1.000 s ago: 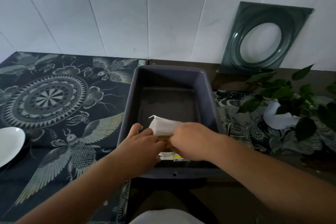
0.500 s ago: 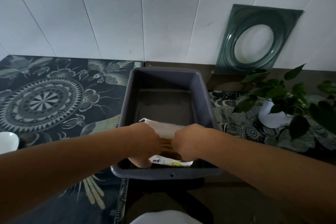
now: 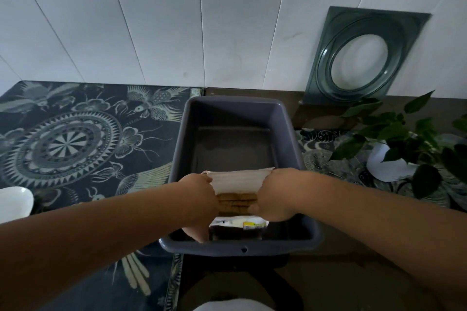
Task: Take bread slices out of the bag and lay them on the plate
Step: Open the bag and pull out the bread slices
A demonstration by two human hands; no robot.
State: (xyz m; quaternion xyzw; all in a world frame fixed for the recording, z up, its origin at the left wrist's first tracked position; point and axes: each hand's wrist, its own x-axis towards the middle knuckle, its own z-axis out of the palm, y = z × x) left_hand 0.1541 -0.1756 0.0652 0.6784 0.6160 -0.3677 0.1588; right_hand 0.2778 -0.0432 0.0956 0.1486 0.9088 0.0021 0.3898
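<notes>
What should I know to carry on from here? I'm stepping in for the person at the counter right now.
Left hand: gripping the left side of the bread bag.
Right hand: gripping its right side; together they hold the mouth spread.
The bag sits at the near end of the grey tub, with brown bread slices showing in the opening.
The white plate is at the far left edge, no bread visible on the part in view.
Done: bag opened. Left: lift out slices and lay them on the plate.
</notes>
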